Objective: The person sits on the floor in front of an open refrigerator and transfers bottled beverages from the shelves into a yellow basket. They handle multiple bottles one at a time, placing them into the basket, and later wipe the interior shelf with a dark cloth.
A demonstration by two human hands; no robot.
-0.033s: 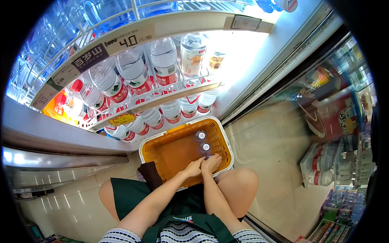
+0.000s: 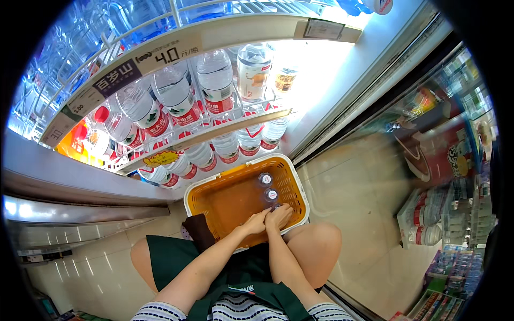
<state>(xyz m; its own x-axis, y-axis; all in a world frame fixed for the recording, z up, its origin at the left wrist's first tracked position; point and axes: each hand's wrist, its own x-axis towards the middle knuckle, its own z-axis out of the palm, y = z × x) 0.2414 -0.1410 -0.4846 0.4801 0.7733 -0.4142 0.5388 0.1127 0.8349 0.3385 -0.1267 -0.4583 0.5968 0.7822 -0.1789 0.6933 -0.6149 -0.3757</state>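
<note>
Reaching into the basket (image 2: 230, 192), both hands meet at its near right part. The right hand (image 2: 279, 215) is bent over the basket's inside, its fingers pointing away from the person, at a small dark thing mostly hidden beneath them. The left hand (image 2: 256, 221) lies just beside it, on the side toward the basket's middle, with its fingers curled in and their tips against or very near the right hand. Whether either hand pinches something, I cannot tell, since the backs of the hands cover the grip.

Two bottles stand inside the basket toward its right wall, their tops facing up: the near bottle (image 2: 271, 195) is just beyond the right hand, and the far bottle (image 2: 265, 179) is behind that one. The basket is orange with a white rim and sits between the person's knees and the cooler.

A dark brown cloth (image 2: 199, 231) hangs at the basket's near left corner. Nearer the person than the basket is a green apron (image 2: 235, 267). Beyond the basket, red-labelled shelf bottles (image 2: 219, 88) stand in rows above and below a shelf edge (image 2: 235, 126). Right of the basket, across the floor (image 2: 358, 214), is a bottle pack (image 2: 423, 216).
</note>
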